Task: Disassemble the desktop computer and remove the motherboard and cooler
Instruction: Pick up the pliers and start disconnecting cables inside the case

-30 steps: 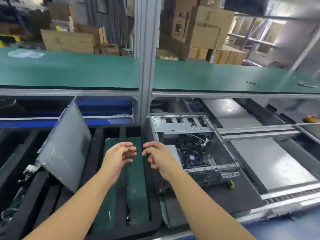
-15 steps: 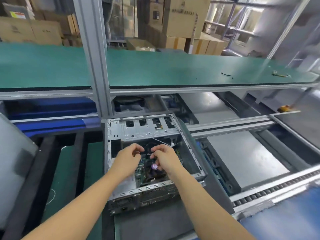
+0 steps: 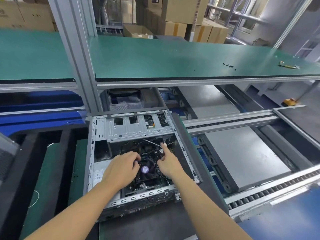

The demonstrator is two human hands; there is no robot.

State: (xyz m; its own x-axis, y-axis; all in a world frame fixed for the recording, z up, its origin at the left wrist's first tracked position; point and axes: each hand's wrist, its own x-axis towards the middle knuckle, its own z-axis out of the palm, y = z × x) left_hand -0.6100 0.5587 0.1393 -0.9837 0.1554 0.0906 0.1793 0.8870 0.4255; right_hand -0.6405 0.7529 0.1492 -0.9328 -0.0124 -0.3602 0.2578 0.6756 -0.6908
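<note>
Green matting covers a long bench top (image 3: 173,59) across the far half of the view. It is carried on an aluminium post (image 3: 76,54) at eleven o'clock, with stacked cardboard boxes (image 3: 181,9) behind it at twelve. A few small dark screws (image 3: 228,65) and a small yellowish tool (image 3: 287,66) lie on the matting at two o'clock. Below the bench, a roller conveyor (image 3: 277,187) runs off toward three o'clock, and a black foam tray (image 3: 26,161) sits at nine.

The desktop computer (image 3: 142,196) lies with its open side up just below centre, its metal drive cage (image 3: 138,129) at the far end. Inside, the cooler (image 3: 147,170), a black fan with a round purple label, sits on the motherboard (image 3: 150,185) among loose black cables.

The left hand (image 3: 121,170) is at the cooler's nine o'clock edge with its fingers curled down against it. I cannot tell whether they grip anything. The right hand (image 3: 168,166) is at the cooler's two o'clock, its forefinger stretched straight out to a white connector (image 3: 163,145) near the drive cage and its other fingers folded under. Whether those fingers hold a cable cannot be told. The fan lies between the two hands.
</note>
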